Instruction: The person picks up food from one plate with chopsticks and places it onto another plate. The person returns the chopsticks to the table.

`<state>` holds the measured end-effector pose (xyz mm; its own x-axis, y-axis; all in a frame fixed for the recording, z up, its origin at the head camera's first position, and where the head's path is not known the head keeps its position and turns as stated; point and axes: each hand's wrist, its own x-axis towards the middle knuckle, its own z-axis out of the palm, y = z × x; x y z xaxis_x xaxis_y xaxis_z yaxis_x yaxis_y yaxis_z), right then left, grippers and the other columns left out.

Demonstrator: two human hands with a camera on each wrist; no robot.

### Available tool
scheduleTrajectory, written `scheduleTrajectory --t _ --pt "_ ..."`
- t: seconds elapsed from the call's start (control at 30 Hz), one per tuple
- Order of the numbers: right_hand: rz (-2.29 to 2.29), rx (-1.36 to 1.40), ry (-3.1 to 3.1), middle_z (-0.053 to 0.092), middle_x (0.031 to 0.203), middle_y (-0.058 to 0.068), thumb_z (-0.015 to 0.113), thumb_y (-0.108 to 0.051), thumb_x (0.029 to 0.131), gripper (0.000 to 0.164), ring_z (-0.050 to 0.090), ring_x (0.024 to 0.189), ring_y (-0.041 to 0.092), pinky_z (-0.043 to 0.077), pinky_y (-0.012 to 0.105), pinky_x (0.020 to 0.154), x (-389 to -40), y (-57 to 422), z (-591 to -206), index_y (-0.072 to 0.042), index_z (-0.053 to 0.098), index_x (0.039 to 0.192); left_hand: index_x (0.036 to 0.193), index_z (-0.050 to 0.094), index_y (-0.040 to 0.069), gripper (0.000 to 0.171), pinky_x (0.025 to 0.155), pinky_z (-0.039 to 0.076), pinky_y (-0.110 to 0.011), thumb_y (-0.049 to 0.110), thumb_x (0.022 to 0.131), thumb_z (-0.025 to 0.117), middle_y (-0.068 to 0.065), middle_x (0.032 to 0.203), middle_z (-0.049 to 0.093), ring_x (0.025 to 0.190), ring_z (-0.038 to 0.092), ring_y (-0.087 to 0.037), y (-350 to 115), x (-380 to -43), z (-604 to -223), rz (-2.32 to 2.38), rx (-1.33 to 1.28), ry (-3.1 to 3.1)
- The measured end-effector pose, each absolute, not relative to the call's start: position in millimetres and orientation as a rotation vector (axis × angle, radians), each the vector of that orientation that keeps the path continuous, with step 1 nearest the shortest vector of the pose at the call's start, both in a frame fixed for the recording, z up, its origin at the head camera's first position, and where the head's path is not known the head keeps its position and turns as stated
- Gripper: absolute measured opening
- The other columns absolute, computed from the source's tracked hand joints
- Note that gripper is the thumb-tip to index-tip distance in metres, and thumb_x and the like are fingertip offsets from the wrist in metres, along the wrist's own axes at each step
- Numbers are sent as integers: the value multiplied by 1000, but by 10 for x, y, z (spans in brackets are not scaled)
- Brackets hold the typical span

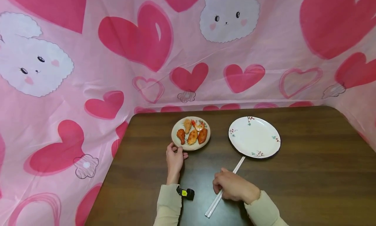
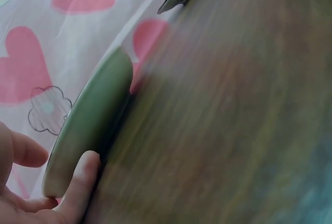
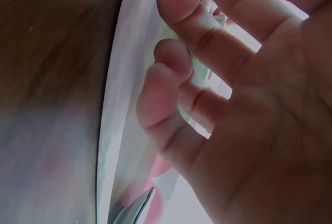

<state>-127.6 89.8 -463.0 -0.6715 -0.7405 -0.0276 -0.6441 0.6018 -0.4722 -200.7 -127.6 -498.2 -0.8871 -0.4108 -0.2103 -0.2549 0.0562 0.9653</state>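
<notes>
A small round plate (image 1: 185,146) holds several food pieces, including a drumstick (image 1: 181,136) and a shrimp (image 1: 198,125). My left hand (image 1: 174,159) touches its near rim with spread, loosely bent fingers. In the left wrist view, a fingertip (image 2: 85,169) lies against the plate's outer wall (image 2: 101,110). A pair of white chopsticks (image 1: 213,206) lies slantwise on the table, pointing toward the large plate. Over their middle, my right hand (image 1: 233,186) curls its fingers round them. In the right wrist view the chopsticks (image 3: 122,84) run beside the bent fingers; the thumb's contact is unclear.
A large white plate (image 1: 255,138) with small floral sprigs stands at the back right of the dark wooden table (image 1: 308,180). A pink cloth (image 1: 188,50) with hearts and rabbit faces hangs behind and along the sides. A black strap device (image 1: 186,192) sits on the left wrist.
</notes>
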Motion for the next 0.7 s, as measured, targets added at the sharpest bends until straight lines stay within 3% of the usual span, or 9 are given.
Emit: scheduleTrajectory --t 0.5,0.7 --pt "-619 -1153 2572 41 59 -17 62 3 59 27 34 65 3 29 11 53 -1291 890 -4595 -24 59 59 132 32 9 45 60 57 -24 17 90 48 -14 109 43 64 63 -16 -1301 -2028 -4969 -1951 666 -2198" --pt "-607 -1187 2628 44 59 -19 64 -3 62 25 36 67 3 27 16 57 -1262 897 -4549 -26 58 58 132 31 8 46 58 57 -27 16 90 48 -16 107 46 62 63 -16 -1310 -2031 -4976 -1972 641 -2209"
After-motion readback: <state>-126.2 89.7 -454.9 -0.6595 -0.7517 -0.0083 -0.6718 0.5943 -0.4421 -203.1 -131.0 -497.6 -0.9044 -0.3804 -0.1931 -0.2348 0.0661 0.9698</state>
